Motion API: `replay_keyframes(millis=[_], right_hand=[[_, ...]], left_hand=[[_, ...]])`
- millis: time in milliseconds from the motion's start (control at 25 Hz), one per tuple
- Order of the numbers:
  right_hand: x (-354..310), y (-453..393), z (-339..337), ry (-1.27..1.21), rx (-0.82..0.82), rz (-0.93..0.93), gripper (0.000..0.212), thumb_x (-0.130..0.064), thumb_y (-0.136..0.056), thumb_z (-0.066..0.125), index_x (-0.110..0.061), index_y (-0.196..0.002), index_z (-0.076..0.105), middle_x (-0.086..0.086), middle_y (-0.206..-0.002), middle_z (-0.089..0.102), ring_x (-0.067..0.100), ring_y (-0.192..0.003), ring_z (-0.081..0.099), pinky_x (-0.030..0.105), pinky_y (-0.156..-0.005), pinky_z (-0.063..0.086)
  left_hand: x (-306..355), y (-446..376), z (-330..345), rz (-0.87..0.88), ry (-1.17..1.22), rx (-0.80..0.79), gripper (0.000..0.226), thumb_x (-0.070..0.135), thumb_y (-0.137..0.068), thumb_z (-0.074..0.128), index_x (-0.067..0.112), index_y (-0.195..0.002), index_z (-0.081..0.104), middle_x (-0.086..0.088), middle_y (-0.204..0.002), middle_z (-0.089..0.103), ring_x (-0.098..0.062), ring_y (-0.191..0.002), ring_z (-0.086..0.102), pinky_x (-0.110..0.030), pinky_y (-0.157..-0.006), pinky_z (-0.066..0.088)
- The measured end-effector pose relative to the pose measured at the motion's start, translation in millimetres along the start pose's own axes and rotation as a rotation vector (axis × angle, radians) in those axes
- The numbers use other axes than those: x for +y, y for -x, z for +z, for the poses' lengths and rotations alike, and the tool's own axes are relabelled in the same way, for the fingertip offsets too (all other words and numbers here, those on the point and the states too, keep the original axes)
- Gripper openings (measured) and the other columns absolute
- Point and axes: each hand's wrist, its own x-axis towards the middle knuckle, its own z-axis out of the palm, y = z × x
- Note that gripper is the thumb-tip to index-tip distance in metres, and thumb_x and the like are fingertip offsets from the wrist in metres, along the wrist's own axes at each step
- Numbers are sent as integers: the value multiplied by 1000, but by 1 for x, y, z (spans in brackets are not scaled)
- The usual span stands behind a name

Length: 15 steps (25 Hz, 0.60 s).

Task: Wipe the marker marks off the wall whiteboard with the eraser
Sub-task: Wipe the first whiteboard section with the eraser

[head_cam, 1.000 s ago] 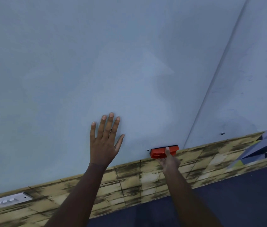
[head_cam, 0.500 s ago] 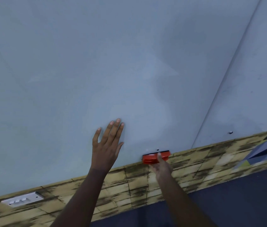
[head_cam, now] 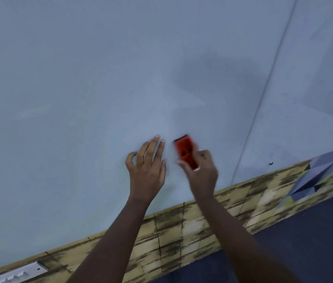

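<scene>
eraser: orange, blurred, upright | right hand fingers gripping it | left hand fingers spread on whiteboard

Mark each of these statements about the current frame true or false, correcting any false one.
1. The right hand holds the orange eraser. True.
2. The left hand grips a marker. False: it is empty, fingers on the whiteboard.
3. The eraser lies flat along the board's bottom edge. False: it is raised, tilted, above that edge.
4. A white switch plate sits at lower left. True.
</scene>
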Motion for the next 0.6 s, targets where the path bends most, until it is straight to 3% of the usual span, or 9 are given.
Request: replay_keyframes(millis=[80, 160, 360, 600], right_hand=[[-2, 14, 1, 247, -63, -230, 74, -49, -77, 85, -26, -142, 60, -2, -105, 63, 14, -86, 61, 23, -61, 50], [11, 10, -18, 325, -43, -308, 74, -47, -75, 87, -26, -141, 62, 0, -106, 65, 18, -86, 65, 27, -55, 54], [44, -47, -82, 297, 32, -232, 79, -48, -77, 84, -28, -147, 53, 0, -106, 61, 19, -85, 62, 26, -58, 48], [74, -128, -150, 205, 76, -256, 80, -51, -79, 83, -24, -148, 54, 0, -105, 60, 16, -87, 60, 23, -64, 43]], left_hand=[[-1, -7, -2, -3, -5, -15, 56, 27, -106, 50, 18, -161, 44, -1, -172, 34, -23, -149, 44, -51, -110, 35], [-2, -7, -4, -2, -11, -30, 59, 22, -104, 49, 17, -162, 42, -1, -173, 31, -24, -150, 43, -52, -111, 34], [19, -20, -10, -76, -7, -65, 56, 16, -99, 51, 16, -155, 52, -5, -169, 38, -28, -150, 44, -54, -111, 32], [85, -89, -7, 1, -95, -51, 54, 21, -102, 53, 16, -156, 50, -5, -165, 44, -26, -152, 44, -54, -112, 33]])
